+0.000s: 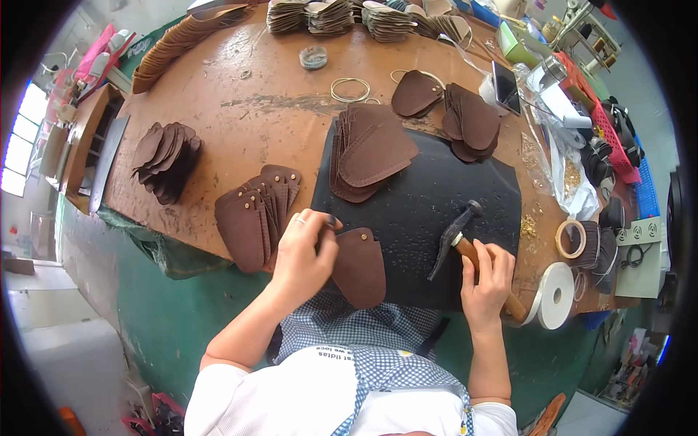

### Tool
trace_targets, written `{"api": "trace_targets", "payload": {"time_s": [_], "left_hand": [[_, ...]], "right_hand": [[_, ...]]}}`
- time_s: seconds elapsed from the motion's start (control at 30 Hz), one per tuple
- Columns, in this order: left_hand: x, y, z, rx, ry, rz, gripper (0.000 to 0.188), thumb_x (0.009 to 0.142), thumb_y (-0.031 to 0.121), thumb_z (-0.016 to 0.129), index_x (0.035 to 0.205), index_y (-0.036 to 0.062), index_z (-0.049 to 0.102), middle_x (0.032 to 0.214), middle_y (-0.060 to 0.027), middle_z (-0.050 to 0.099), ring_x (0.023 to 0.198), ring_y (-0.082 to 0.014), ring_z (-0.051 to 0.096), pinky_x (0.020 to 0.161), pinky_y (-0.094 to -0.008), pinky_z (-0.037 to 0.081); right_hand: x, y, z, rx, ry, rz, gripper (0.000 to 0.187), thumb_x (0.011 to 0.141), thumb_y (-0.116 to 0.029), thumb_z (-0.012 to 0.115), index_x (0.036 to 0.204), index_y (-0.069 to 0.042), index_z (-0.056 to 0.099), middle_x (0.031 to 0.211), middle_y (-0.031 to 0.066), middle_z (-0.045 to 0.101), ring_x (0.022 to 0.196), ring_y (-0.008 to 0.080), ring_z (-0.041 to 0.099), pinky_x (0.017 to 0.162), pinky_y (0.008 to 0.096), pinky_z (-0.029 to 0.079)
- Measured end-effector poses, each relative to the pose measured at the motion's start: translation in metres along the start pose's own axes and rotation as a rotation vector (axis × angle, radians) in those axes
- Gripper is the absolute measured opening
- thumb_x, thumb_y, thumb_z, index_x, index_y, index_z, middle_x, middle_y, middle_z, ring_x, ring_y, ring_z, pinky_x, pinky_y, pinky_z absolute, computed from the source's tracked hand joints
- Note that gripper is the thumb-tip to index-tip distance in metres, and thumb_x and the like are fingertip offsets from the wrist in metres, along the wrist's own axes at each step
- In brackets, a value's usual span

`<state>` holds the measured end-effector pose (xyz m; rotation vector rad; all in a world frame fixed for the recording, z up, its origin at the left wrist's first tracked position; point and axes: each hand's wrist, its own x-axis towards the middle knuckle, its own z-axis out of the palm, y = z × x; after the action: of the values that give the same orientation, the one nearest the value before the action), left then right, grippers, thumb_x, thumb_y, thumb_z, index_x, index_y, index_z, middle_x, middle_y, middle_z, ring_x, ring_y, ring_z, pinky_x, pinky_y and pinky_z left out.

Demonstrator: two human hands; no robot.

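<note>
My left hand pinches a small dark punch tool upright on a brown leather flap that lies on the near edge of a black rubber mat. A metal stud shows near the flap's top. My right hand grips the wooden handle of a hammer, whose dark head rests low over the mat, to the right of the flap. A fanned pile of brown leather flaps lies on the far part of the mat.
More leather flaps sit left of my hand, with other piles around the brown table. Tape rolls, wire rings, plastic bags and a phone crowd the right side.
</note>
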<state>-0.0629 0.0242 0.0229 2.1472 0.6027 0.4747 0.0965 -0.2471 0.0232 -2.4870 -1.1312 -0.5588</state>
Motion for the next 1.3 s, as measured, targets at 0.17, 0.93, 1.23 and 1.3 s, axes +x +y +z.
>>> {"api": "trace_targets", "payload": {"time_s": [0.17, 0.93, 1.23, 1.3], "left_hand": [[-0.006, 0.004, 0.007, 0.274, -0.045, 0.053, 0.033, 0.080, 0.018, 0.080, 0.105, 0.0019, 0.065, 0.095, -0.0136, 0.064, 0.095, -0.0333, 0.060, 0.083, -0.0414, 0.051], [-0.003, -0.083, -0.114, 0.617, 0.580, -0.130, 0.027, 0.087, 0.021, 0.076, 0.107, 0.0027, 0.070, 0.099, -0.0127, 0.069, 0.094, -0.0303, 0.064, 0.086, -0.0392, 0.051], [0.072, -0.023, -0.058, 0.245, 0.395, 0.076, 0.018, 0.087, 0.016, 0.073, 0.100, 0.0038, 0.070, 0.095, -0.0137, 0.068, 0.095, -0.0342, 0.062, 0.085, -0.0427, 0.051], [0.100, -0.011, -0.037, 0.281, 0.339, 0.157, 0.018, 0.087, 0.016, 0.073, 0.100, 0.0036, 0.070, 0.095, -0.0145, 0.068, 0.095, -0.0348, 0.062, 0.085, -0.0434, 0.051]], "right_hand": [[0.016, -0.039, 0.008, 0.250, 0.047, -0.107, 0.021, 0.087, -0.002, 0.071, 0.107, -0.001, 0.071, 0.106, 0.0118, 0.061, 0.099, 0.0316, 0.060, 0.087, 0.0438, 0.050], [0.048, -0.089, 0.009, 0.817, -0.317, 0.071, 0.021, 0.090, 0.007, 0.064, 0.110, 0.001, 0.066, 0.101, 0.0122, 0.065, 0.082, 0.0197, 0.065, 0.073, 0.0295, 0.052], [0.022, -0.032, -0.003, 0.250, -0.103, 0.140, 0.026, 0.087, 0.004, 0.066, 0.113, 0.001, 0.064, 0.114, 0.0159, 0.063, 0.106, 0.0351, 0.059, 0.092, 0.0416, 0.051], [0.012, -0.027, -0.001, 0.220, -0.116, 0.162, 0.032, 0.086, 0.000, 0.069, 0.118, 0.000, 0.062, 0.117, 0.0168, 0.062, 0.110, 0.0358, 0.058, 0.094, 0.0434, 0.050]]}}
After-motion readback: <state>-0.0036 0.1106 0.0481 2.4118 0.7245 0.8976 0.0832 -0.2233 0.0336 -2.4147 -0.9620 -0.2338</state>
